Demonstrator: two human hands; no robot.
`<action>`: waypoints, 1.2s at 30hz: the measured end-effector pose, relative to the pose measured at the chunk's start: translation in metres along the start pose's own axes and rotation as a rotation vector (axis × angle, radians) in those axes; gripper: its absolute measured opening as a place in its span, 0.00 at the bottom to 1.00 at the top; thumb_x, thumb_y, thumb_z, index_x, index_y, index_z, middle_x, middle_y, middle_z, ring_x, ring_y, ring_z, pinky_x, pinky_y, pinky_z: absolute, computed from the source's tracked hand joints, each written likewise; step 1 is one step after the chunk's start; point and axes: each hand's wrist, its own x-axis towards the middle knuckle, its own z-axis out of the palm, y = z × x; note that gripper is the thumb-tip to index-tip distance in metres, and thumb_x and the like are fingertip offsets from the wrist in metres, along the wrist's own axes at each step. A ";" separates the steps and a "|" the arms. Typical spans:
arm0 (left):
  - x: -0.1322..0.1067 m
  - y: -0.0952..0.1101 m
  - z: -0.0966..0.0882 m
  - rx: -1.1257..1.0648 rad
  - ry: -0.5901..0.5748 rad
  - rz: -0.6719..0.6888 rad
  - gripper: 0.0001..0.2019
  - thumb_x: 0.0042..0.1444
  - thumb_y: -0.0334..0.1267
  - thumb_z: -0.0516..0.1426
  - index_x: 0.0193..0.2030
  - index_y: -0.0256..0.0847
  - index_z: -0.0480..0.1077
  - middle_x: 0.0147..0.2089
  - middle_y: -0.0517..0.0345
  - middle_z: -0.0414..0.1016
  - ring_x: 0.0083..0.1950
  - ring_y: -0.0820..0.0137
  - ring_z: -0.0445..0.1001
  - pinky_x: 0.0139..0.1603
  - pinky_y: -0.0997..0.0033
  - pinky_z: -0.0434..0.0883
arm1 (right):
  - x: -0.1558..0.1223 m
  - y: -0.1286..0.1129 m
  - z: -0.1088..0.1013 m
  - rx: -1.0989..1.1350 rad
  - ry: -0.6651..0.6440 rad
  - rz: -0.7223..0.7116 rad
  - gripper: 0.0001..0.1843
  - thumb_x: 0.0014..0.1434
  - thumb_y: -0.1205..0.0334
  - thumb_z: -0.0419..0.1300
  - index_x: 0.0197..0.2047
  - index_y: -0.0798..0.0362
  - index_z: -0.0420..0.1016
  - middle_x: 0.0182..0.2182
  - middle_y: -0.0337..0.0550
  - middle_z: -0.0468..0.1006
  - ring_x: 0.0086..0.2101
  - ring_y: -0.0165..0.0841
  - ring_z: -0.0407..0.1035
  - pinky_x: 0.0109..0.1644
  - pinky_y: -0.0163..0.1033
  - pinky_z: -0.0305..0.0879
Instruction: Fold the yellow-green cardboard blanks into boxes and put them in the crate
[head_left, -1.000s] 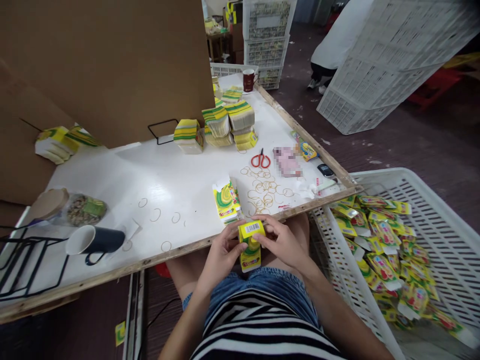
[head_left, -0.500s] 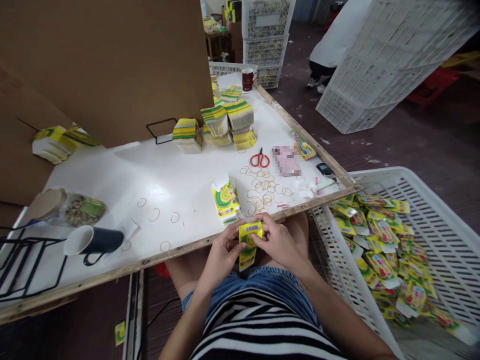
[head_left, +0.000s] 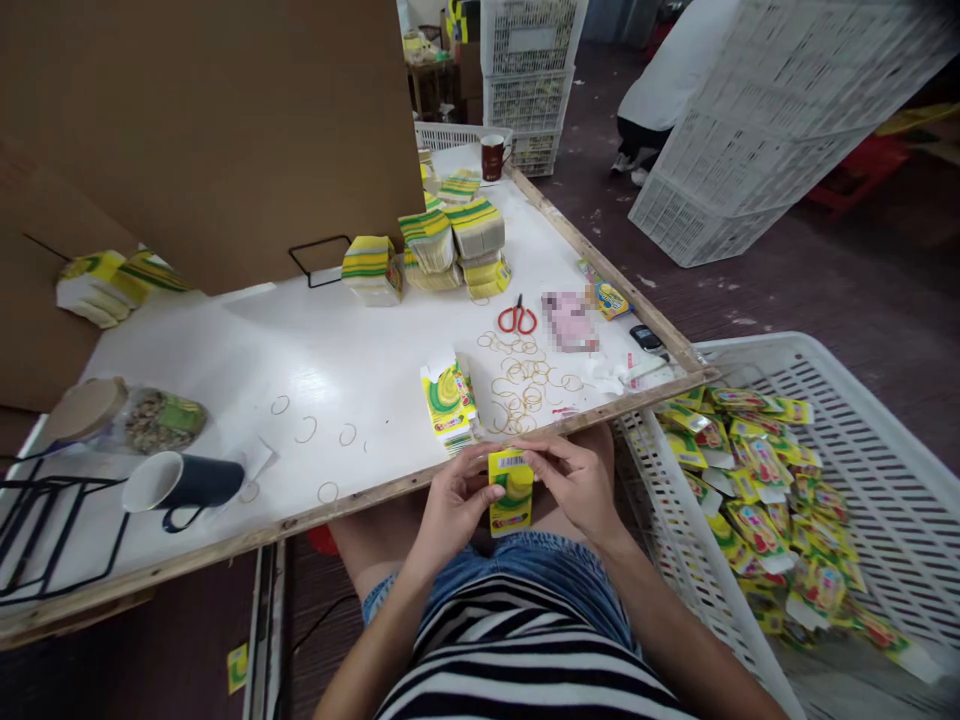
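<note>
A small yellow-and-green printed carton (head_left: 513,500) is held upright over my lap, just below the table's front edge. My left hand (head_left: 457,502) pinches its left side, the thumb lying on the front face. At the top right corner, my right hand (head_left: 576,484) grips it by the edge with thumb and fingers. Fingers behind the carton are hidden. Just beyond my hands, a stack of matching flat cartons (head_left: 448,400) lies on the white table (head_left: 405,360). Loose rubber bands (head_left: 525,375) are scattered to the right of that stack.
Red-handled scissors (head_left: 517,318) lie behind the bands. Bundled cartons (head_left: 450,240) stand near a cardboard panel (head_left: 225,120). At left are a dark mug (head_left: 202,480) and a jar (head_left: 161,420). A white crate (head_left: 892,450) at right holds many cartons. A person (head_left: 667,80) crouches beyond.
The carton has turned more upright and faces me squarely, shifted slightly right. My right hand has moved right, from over its face to its upper right edge.
</note>
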 end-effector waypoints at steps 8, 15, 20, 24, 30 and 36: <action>0.008 0.005 -0.004 0.550 0.113 0.328 0.14 0.62 0.36 0.53 0.53 0.42 0.72 0.53 0.49 0.77 0.55 0.61 0.74 0.58 0.58 0.69 | -0.003 -0.018 -0.034 -0.410 0.293 -0.380 0.07 0.59 0.68 0.61 0.37 0.49 0.81 0.35 0.44 0.79 0.37 0.37 0.74 0.44 0.45 0.71; 0.045 -0.006 -0.063 1.155 0.227 0.385 0.16 0.56 0.32 0.59 0.52 0.40 0.72 0.59 0.46 0.72 0.62 0.56 0.68 0.63 0.50 0.66 | 0.008 -0.021 -0.089 -0.777 0.986 -0.529 0.13 0.55 0.61 0.65 0.43 0.56 0.80 0.45 0.56 0.76 0.49 0.47 0.68 0.51 0.55 0.65; 0.041 -0.007 -0.066 1.154 0.223 0.437 0.12 0.59 0.29 0.54 0.43 0.43 0.77 0.47 0.53 0.80 0.50 0.61 0.78 0.53 0.58 0.76 | 0.007 -0.004 -0.028 -0.262 0.507 -0.027 0.16 0.59 0.51 0.59 0.36 0.55 0.80 0.30 0.47 0.80 0.32 0.37 0.72 0.41 0.44 0.68; 0.014 -0.006 -0.040 1.085 0.078 0.738 0.17 0.59 0.23 0.51 0.49 0.40 0.74 0.50 0.50 0.79 0.54 0.64 0.76 0.55 0.61 0.74 | 0.008 0.002 0.012 0.107 0.162 0.302 0.20 0.53 0.45 0.62 0.35 0.55 0.79 0.22 0.40 0.76 0.23 0.32 0.68 0.32 0.39 0.67; -0.004 -0.009 -0.011 0.592 0.070 0.604 0.15 0.58 0.31 0.57 0.53 0.44 0.72 0.60 0.47 0.71 0.64 0.60 0.66 0.64 0.55 0.65 | 0.000 -0.006 0.018 0.282 0.239 0.327 0.20 0.48 0.51 0.68 0.40 0.52 0.70 0.32 0.44 0.81 0.33 0.37 0.75 0.40 0.42 0.72; 0.002 -0.003 -0.018 -0.255 -0.003 -0.023 0.25 0.51 0.53 0.62 0.51 0.37 0.73 0.50 0.44 0.78 0.55 0.53 0.73 0.57 0.55 0.69 | -0.014 -0.006 0.030 0.445 0.041 0.319 0.21 0.50 0.52 0.68 0.42 0.49 0.65 0.31 0.41 0.82 0.32 0.36 0.76 0.38 0.40 0.73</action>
